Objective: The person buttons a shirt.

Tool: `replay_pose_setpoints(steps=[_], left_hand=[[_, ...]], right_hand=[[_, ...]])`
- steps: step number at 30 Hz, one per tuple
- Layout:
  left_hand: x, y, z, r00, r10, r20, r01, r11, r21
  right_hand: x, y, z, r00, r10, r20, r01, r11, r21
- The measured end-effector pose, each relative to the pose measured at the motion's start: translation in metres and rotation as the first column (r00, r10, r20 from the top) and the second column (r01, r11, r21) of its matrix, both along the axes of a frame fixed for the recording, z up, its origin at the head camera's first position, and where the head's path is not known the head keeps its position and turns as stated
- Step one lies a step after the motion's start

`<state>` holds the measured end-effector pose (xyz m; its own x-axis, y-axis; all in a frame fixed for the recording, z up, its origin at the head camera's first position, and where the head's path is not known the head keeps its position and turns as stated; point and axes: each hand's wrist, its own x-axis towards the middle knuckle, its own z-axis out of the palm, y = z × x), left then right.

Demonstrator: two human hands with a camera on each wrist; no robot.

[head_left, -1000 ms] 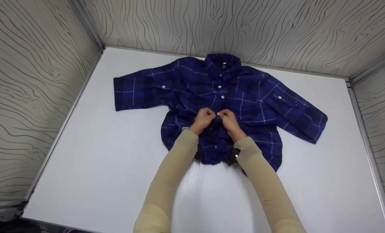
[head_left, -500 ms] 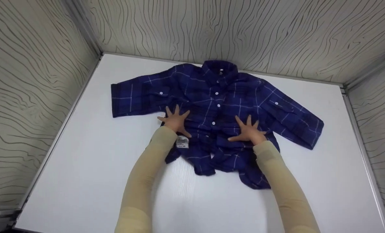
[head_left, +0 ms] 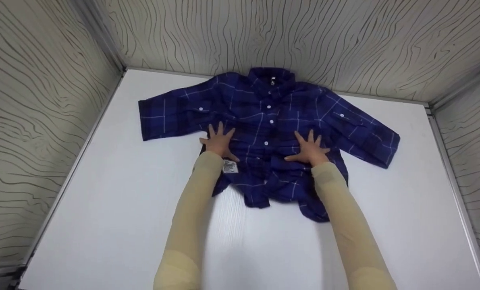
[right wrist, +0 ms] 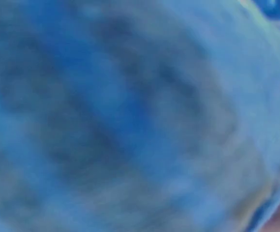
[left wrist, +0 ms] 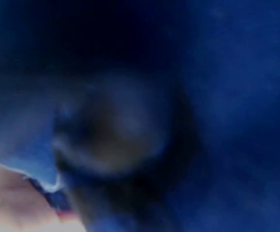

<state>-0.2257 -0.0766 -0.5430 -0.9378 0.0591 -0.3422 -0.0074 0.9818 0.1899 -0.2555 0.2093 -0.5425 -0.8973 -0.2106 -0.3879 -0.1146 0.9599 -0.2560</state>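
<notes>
A dark blue plaid shirt point(head_left: 248, 108) lies front side up with its sleeves spread and its collar toward the back wall. Its lower part is rumpled, and white buttons run down the front. My left hand point(head_left: 219, 144) rests on the shirt's left side with fingers spread, a white care label point(head_left: 230, 166) beside the thumb. On the other side my right hand point(head_left: 310, 151) lies on the cloth, fingers also spread. Blurred blue fabric fills most of the left wrist view and the right wrist view.
The shirt lies on a white table point(head_left: 123, 209), whose far edge meets a wood-grain patterned back wall point(head_left: 191, 36). Similar panels stand at the left and right, with metal framing along the edges.
One second ago both hands pinched the placket near a button at the middle. They have let go, moved apart to the shirt's sides and spread their fingers; the hem now lies more spread out.
</notes>
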Motion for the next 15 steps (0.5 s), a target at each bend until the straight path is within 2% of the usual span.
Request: replay_pose_setpoints(steps=[1,3,5,6,8,10,12,14,15], left_hand=[[0.003,0.002,0.000,0.999,-0.013,-0.037,0.012,1.000,-0.014],[0.012,0.008,0.001,0.991,-0.056,-0.118,0.050,0.997,-0.056],[0.025,0.016,0.004,0.977,-0.119,-0.178,0.105,0.991,-0.086],[0.032,0.020,0.005,0.968,-0.153,-0.200,0.136,0.986,-0.095],[0.045,0.026,0.009,0.960,-0.211,-0.184,0.200,0.977,-0.079],[0.054,0.029,0.011,0.966,-0.242,-0.093,0.240,0.970,-0.035],[0.058,0.030,0.010,0.968,-0.249,0.008,0.249,0.968,0.009],[0.056,0.029,0.007,0.966,-0.235,0.106,0.232,0.972,0.041],[0.054,0.029,0.005,0.965,-0.229,0.129,0.226,0.973,0.043]], right_hand=[[0.004,-0.002,0.000,0.997,0.006,-0.081,-0.005,1.000,0.018],[0.015,-0.008,0.003,0.971,0.027,-0.237,-0.015,0.999,0.050],[0.031,-0.015,0.008,0.949,0.073,-0.307,-0.056,0.996,0.066],[0.039,-0.018,0.011,0.950,0.103,-0.294,-0.087,0.994,0.070],[0.053,-0.022,0.016,0.973,0.159,-0.170,-0.152,0.987,0.051],[0.061,-0.024,0.019,0.983,0.186,0.005,-0.186,0.982,0.034],[0.062,-0.024,0.018,0.974,0.181,0.138,-0.188,0.981,0.041],[0.059,-0.025,0.016,0.966,0.167,0.196,-0.183,0.981,0.065],[0.056,-0.025,0.015,0.965,0.163,0.206,-0.181,0.980,0.076]])
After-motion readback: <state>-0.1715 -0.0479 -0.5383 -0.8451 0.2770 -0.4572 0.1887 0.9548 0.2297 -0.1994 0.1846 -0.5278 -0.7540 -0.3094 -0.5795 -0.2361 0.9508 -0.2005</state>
